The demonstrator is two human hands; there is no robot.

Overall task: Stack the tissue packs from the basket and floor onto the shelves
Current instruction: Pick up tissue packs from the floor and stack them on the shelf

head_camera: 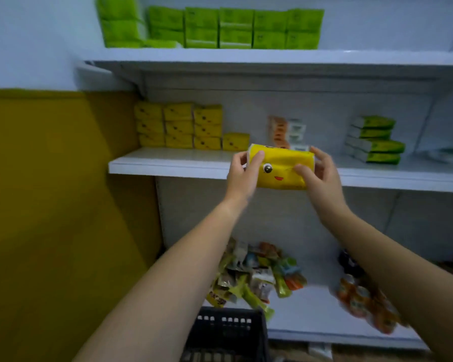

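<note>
I hold a yellow tissue pack point(281, 167) with a cartoon face printed on it, just in front of the middle shelf point(168, 163). My left hand point(242, 176) grips its left end and my right hand point(318, 176) grips its right end. Stacks of matching yellow packs point(179, 125) stand at the left of that shelf, with a single pack point(235, 141) beside them. Green packs point(236, 27) line the top shelf point(272, 57). A black plastic basket point(228, 333) sits low in front of me.
More green and white packs point(374, 139) are piled at the right of the middle shelf, and orange and white packs point(285, 131) stand behind the held pack. Snack bags point(259, 273) lie on the bottom shelf. A yellow wall point(50, 192) closes the left side.
</note>
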